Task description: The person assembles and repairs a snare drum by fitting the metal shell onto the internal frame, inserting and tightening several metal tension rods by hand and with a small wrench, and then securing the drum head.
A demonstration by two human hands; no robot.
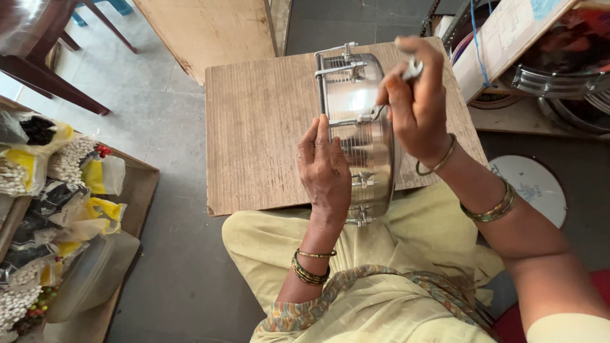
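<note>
The metal drum shell [359, 133] stood on edge on the wooden table [260, 140]. Left hand [325, 168] lay flat on its left side, fingers apart; right hand [413, 95] above it pinched a small key [413, 68]. With such light steadying, I figured it could roll off.

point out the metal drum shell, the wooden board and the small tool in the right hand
metal drum shell [356, 101], head view, on its shiny curved wall
wooden board [260, 140], head view, on its bare top left of the shell
small tool [413, 68], head view, on the metal tip between the right hand fingers
</note>
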